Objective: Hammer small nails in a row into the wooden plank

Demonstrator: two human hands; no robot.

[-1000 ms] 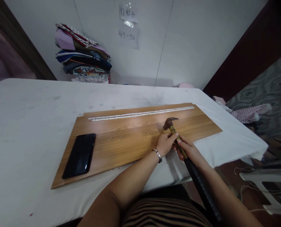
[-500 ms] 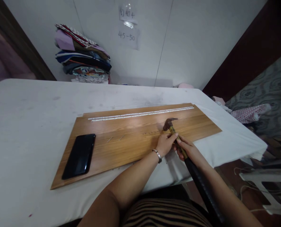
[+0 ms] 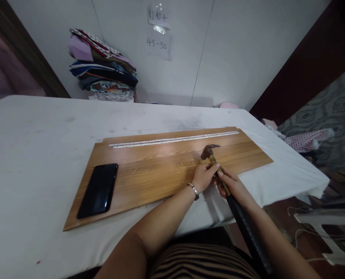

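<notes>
A long wooden board (image 3: 161,174) lies on the white table (image 3: 38,147). My right hand (image 3: 233,186) grips a hammer (image 3: 209,152) high on its handle, close to the rusty head, which hovers just above the board. My left hand (image 3: 204,176) is closed beside it, fingers pinched at the board under the hammer head; what they hold is too small to make out. A row of small dark nail marks (image 3: 185,163) runs left of the hammer. Two loose nails (image 3: 142,169) lie on the board.
A black phone (image 3: 98,190) rests on the board's left end. Two thin white strips (image 3: 172,139) run along its far edge. Folded fabrics (image 3: 102,66) are stacked against the wall. A white plastic chair (image 3: 329,228) stands at the right.
</notes>
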